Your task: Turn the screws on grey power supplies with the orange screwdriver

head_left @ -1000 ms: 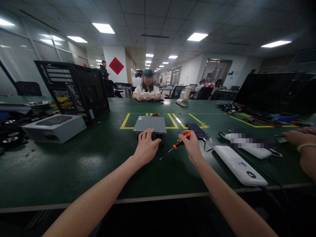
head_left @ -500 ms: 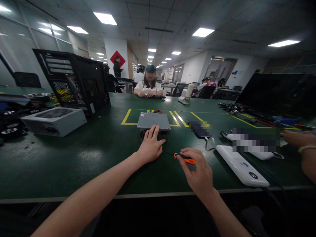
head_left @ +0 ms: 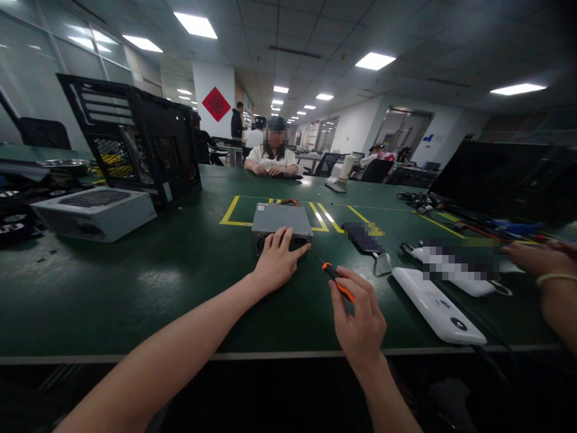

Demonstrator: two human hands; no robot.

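Observation:
A grey computer power supply [head_left: 282,218] sits in the middle of the green table, with coloured wires showing at its far side. My left hand [head_left: 278,258] holds it at the near face, fingers over the top front edge and thumb stretched toward the right corner. Pinched in my right hand [head_left: 360,316] is a black and orange screwdriver [head_left: 331,272]. Its thin shaft points up and left, the tip at the unit's lower right front corner beside my left thumb. Whether the tip sits in a screw is too small to tell. My left hand covers part of the near face.
A second power supply [head_left: 94,213] and an open black computer case [head_left: 135,141] stand at left. To the right lie a phone [head_left: 364,239], white power banks [head_left: 435,304], and another person's hand [head_left: 538,257]. A person [head_left: 273,157] sits across the table [head_left: 180,325].
My right hand has turned the screwdriver from lying nearly level to slanting up-left, bringing its tip to the power supply's corner. My left thumb has stretched out toward that corner.

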